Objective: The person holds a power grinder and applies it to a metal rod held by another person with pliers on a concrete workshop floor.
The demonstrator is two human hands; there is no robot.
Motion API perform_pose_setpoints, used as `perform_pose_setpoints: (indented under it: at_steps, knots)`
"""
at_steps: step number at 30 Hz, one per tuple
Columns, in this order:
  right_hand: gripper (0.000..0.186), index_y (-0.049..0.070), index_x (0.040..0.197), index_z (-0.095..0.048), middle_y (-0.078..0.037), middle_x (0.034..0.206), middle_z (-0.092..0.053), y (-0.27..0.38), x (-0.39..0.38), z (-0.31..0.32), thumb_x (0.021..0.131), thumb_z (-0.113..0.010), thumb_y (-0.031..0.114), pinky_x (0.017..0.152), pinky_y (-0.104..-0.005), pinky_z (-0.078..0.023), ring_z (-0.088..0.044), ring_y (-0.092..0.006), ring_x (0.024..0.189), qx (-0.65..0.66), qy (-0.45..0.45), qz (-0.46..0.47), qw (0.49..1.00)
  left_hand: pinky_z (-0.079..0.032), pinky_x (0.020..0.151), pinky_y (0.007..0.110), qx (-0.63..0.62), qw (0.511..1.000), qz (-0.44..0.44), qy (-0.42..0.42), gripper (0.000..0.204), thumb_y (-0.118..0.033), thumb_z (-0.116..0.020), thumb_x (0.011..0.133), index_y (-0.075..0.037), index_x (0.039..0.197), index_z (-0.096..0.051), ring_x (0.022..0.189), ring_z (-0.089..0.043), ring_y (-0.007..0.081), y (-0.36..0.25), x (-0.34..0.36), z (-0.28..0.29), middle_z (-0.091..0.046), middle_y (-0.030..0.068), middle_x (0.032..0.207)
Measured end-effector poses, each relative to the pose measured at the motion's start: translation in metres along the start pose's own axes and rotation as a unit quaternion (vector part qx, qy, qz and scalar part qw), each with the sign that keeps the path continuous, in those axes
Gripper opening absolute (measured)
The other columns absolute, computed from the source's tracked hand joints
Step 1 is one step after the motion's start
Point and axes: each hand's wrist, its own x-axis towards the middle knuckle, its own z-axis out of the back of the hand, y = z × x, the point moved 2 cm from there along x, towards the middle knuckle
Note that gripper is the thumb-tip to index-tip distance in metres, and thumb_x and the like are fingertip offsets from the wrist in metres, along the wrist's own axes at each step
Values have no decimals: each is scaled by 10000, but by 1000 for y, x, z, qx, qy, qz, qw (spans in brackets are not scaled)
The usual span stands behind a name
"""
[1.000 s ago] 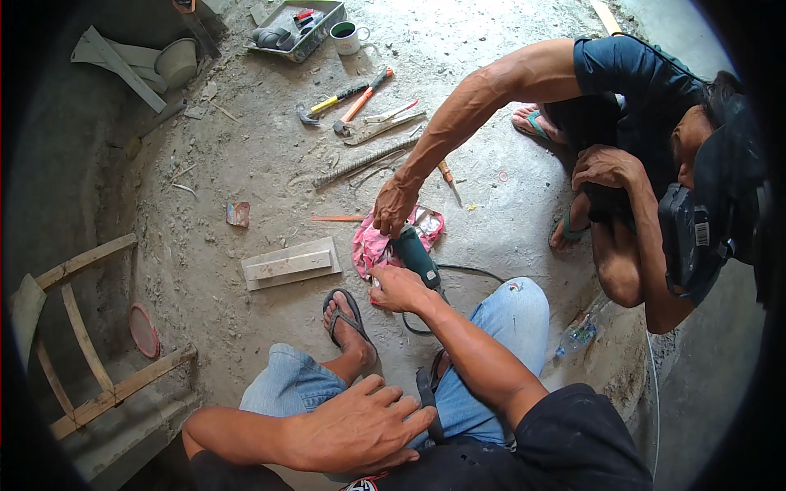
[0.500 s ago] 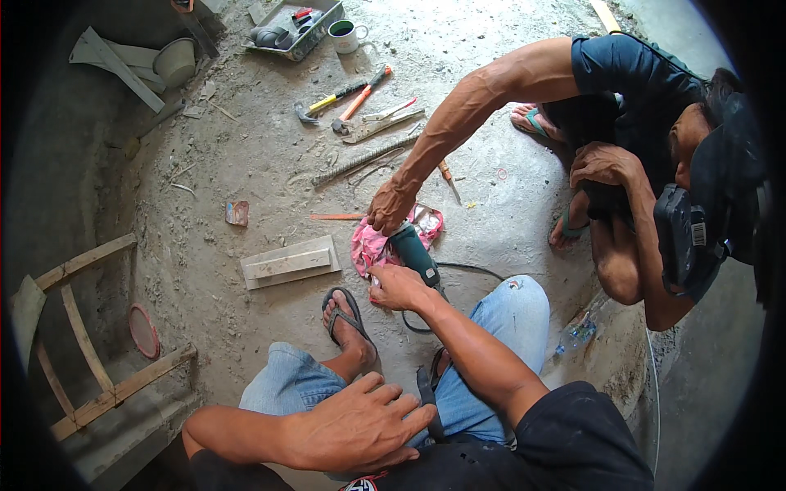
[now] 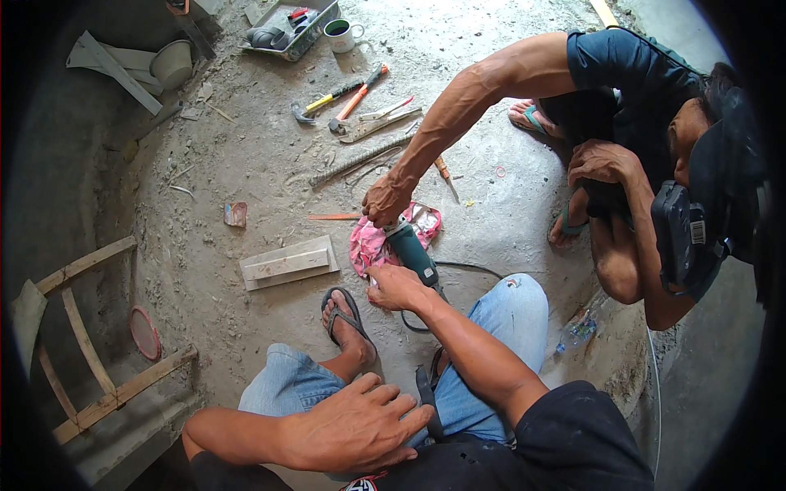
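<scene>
My left hand (image 3: 360, 421) lies over my lap, fingers stretched and a little apart, holding nothing. My right hand (image 3: 401, 288) is closed with curled fingers at the near edge of a pink-and-white cloth (image 3: 368, 245); a pale bit shows at its fingertips, apparently a fold of that cloth. Just beyond it a green angle grinder (image 3: 412, 255) lies over the cloth, its black cord running off to the right. Another person's hand (image 3: 386, 200) reaches down to the far end of the grinder, partly hiding its head.
A plastering float (image 3: 288, 262) lies left of the cloth. Two hammers (image 3: 352, 102), a rebar rod (image 3: 360, 162) and a screwdriver (image 3: 448, 178) lie farther off. Beyond are a tray (image 3: 299, 45) and a mug (image 3: 341, 36). A wooden frame (image 3: 90, 340) leans left; a plastic bottle (image 3: 578, 331) lies right.
The other person's hand has shifted slightly up and left at the grinder's head. My two hands have stayed almost still.
</scene>
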Motion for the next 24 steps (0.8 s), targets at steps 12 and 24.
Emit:
perform_pose_setpoints:
  at_steps: [12, 24]
  knots:
    - [499, 56, 1295, -561, -231, 1172, -644, 0, -2, 2, 882, -608, 334, 935, -470, -483, -611, -398, 1095, 9, 1, 6, 1000, -402, 727, 362, 6, 1000, -1, -3, 428, -377, -648, 880, -50, 1124, -518, 847, -578, 212, 0, 1, -1, -559, 65, 880]
    - [496, 54, 1297, -559, -228, 1174, -644, -4, -1, -1, 874, -594, 309, 938, -461, -484, -610, -391, 1102, 11, -12, 15, 1000, -406, 741, 367, 2, 1000, -2, 1, 439, -387, -634, 892, -44, 1140, -517, 849, -577, 215, 0, 2, 0, -559, 68, 885]
